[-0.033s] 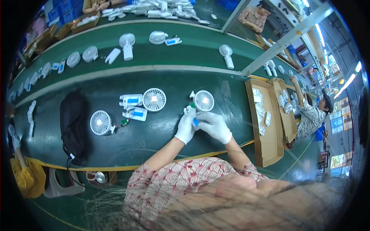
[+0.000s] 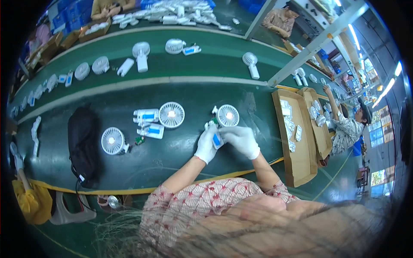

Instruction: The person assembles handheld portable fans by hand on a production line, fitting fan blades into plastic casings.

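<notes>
My gloved left hand [image 2: 207,145] is closed around a white fan handle half [image 2: 211,125] with a blue battery [image 2: 217,139] in it. My gloved right hand [image 2: 241,141] is beside it, fingers bent and pressed together over the handle's right side; whatever they pinch is hidden. Just beyond both hands lies a round white fan head [image 2: 228,116], with a small green circuit board [image 2: 214,121] at its left, by the handle's top. Further left are another fan head [image 2: 171,114], two open handle halves with blue batteries [image 2: 150,130], and a third fan head [image 2: 113,140] near a loose circuit board [image 2: 139,140].
A black bag [image 2: 81,144] lies left on the green table. Cardboard trays [image 2: 297,165] with white parts stand at the right edge. Beyond a raised rail, a green belt [image 2: 193,66] carries several fans. Co-workers sit at the far side, right and far left.
The blue battery in my left hand shows more fully now. My right fingers have shifted up off it, toward the fan head. The other parts stay in place.
</notes>
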{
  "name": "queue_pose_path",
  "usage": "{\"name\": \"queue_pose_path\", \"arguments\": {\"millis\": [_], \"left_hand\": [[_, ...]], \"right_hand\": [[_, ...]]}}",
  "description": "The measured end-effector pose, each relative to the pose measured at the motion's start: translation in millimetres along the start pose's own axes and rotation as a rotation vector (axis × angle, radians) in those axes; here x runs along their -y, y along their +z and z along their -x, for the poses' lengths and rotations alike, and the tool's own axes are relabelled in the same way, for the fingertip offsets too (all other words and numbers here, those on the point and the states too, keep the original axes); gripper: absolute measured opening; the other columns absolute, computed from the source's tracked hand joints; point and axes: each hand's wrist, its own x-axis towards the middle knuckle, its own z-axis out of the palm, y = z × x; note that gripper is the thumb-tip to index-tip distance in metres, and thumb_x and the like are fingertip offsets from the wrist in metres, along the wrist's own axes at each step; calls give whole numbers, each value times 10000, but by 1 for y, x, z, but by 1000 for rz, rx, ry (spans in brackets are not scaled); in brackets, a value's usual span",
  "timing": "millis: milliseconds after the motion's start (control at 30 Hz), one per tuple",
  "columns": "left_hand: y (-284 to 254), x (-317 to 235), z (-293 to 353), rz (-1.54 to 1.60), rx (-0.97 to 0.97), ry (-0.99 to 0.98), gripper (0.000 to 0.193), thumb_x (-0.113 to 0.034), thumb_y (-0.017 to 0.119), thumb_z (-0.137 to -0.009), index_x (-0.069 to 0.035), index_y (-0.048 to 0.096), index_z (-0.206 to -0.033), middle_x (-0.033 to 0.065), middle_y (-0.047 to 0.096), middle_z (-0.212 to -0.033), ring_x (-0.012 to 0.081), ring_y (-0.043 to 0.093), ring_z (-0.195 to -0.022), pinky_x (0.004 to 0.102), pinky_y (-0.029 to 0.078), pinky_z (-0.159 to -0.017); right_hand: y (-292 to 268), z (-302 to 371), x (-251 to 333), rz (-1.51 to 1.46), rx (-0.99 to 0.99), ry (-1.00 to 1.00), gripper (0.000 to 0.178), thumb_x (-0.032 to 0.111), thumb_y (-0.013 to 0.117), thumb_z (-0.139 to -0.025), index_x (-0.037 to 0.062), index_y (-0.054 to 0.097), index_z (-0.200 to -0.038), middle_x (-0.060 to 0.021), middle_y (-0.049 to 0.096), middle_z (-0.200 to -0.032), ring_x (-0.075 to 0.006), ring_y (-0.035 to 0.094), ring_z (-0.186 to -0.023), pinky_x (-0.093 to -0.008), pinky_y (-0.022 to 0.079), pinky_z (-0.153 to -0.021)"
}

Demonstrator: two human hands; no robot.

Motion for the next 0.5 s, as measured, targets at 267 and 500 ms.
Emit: {"name": "queue_pose_path", "arguments": {"millis": [267, 500], "left_hand": [[-6, 6, 4, -15, -67, 25, 294, -274, 487, -962, -23, 504, -1112, 195, 626, -957, 321, 655, -810, 459, 560, -717], [7, -1, 10, -134, 61, 121, 222, -226, 473, -977, -46, 523, -1098, 136, 651, -869, 264, 666, -760, 411, 570, -693]], "right_hand": [[1, -34, -32, 617, -264, 59, 721, 447, 693, -731, 32, 501, -1288, -215, 618, -1105, -375, 579, -1028, -445, 461, -888], [20, -25, -37, -1059, -202, -12, 438, 125, 646, -855, 43, 494, -1258, -113, 589, -1167, -236, 607, -1026, -397, 533, -832]]}}
